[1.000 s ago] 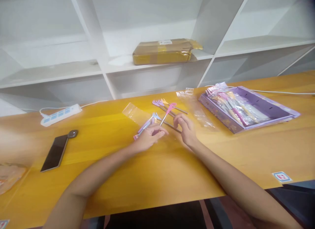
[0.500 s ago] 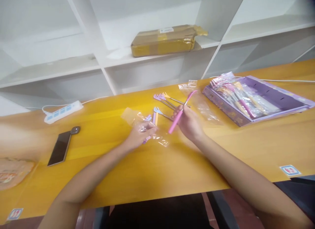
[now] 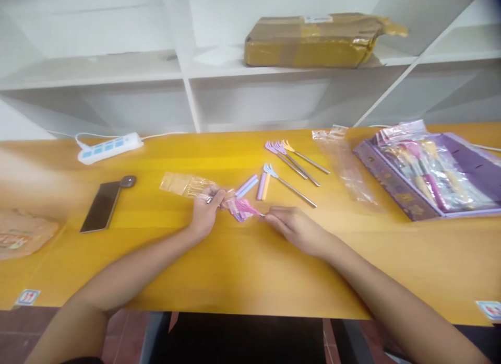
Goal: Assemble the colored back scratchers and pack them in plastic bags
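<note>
My left hand [image 3: 204, 212] is closed on a clear plastic bag [image 3: 178, 184], which stretches out to the left. In my right hand [image 3: 301, 231] is a pink back scratcher [image 3: 246, 207], gripped by its metal rod. Its claw head points left at the bag's mouth; whether it is inside the bag I cannot tell. The handle is hidden by my right hand. Beyond lie loose back scratcher heads on metal rods: a blue one [image 3: 291, 185], purple ones [image 3: 291, 163] and an orange one [image 3: 307, 156]. Loose purple and blue handles [image 3: 246, 186] and purple and orange handles [image 3: 263, 187] rest nearby.
At the right a purple box [image 3: 407, 197] holds packed back scratchers, with another clear bag [image 3: 348, 171] beside it. A power strip [image 3: 111, 148], a dark phone-like slab [image 3: 100, 206] and an orange package [image 3: 27, 233] lie at left. A taped carton [image 3: 309, 43] sits on the shelf.
My right hand has brought the pink back scratcher down and left, turning its claw head to the bag. My left hand still grips the bag. The view has shifted.
</note>
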A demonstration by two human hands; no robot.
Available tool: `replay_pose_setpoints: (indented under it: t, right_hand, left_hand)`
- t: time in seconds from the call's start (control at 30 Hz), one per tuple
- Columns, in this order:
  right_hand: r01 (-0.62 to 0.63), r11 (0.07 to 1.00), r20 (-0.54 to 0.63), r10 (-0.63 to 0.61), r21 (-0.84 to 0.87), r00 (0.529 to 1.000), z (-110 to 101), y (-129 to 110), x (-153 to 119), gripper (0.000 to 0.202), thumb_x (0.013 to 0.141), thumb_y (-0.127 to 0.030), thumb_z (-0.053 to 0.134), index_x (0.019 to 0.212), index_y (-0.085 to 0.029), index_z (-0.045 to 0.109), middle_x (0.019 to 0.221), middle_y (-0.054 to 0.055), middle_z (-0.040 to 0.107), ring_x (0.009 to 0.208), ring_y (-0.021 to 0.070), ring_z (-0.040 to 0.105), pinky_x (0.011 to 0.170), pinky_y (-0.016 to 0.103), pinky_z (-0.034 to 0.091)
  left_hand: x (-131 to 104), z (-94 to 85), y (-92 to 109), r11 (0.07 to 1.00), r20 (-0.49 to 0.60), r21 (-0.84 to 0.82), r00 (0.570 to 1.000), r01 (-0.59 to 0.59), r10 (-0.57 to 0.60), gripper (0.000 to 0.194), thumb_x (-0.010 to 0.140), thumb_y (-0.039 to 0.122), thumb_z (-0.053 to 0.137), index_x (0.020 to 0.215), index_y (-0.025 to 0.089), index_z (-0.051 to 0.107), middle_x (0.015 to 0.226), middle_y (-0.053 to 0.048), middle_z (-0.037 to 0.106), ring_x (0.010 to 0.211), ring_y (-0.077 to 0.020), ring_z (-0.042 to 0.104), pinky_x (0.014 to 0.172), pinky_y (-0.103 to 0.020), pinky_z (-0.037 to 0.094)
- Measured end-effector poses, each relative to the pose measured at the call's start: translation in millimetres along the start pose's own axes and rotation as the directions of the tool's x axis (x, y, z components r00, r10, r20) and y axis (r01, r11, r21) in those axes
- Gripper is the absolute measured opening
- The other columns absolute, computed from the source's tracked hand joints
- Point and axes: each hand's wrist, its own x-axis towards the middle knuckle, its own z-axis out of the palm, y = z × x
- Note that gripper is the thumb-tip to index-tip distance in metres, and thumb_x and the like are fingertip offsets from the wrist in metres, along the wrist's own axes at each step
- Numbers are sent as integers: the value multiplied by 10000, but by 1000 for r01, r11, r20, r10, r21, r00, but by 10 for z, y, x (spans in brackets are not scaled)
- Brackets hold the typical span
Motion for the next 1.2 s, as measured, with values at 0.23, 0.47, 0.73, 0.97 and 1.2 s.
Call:
replay_pose_setpoints:
  t: [0.23, 0.47, 0.73, 0.97, 1.2]
  right_hand:
    - [-36, 991, -3, 36, -132, 999, 4, 165, -44, 538, 1183, -518, 339, 1058, -232, 777, 1020, 80, 822, 893, 237, 776, 841, 370, 577]
    - [-69, 996, 21, 70, -51, 997, 11, 173, -24, 590, 1173, -572, 328, 1066, -224, 792, 1035, 87, 826, 920, 244, 782, 891, 384, 589]
    - [-10, 1000, 72, 8, 23, 997, 16, 147, -3, 622, 1187, -561, 301, 1044, -206, 791, 937, 78, 787, 830, 193, 736, 860, 326, 559]
    - [-31, 999, 94, 32, -10, 995, 19, 131, 4, 599, 1189, -545, 289, 1056, -187, 750, 903, 82, 734, 814, 199, 677, 867, 336, 529]
    - [-181, 978, 130, 166, 108, 977, 20, 70, -28, 675, 1169, -522, 384, 1738, -210, 196, 957, 42, 683, 819, 209, 644, 828, 361, 524]
  left_hand:
    - [-122, 14, -10, 1000, 78, -14, 997, -18, 19, 433, 870, 557, 886, 855, 195, 648, 690, 37, 611, 631, -108, 549, 682, -267, 495]
    - [-89, -4, -68, 1000, 67, -11, 998, -18, 19, 456, 868, 565, 884, 853, 205, 604, 734, 30, 625, 652, -115, 560, 678, -272, 492]
    - [-144, 30, -3, 990, 198, 123, 979, -75, 49, 404, 926, 555, 832, 898, 168, 719, 783, -11, 683, 706, -133, 630, 718, -282, 541]
    - [-167, 64, 89, 987, 330, 159, 944, -31, -24, 371, 855, 494, 904, 1016, 182, 784, 974, -61, 802, 850, -194, 755, 777, -329, 647]
    - [-163, 53, 66, 987, 430, 162, 901, -11, -61, 295, 855, 445, 916, 995, 205, 817, 1054, -74, 825, 942, -215, 776, 922, -376, 640]
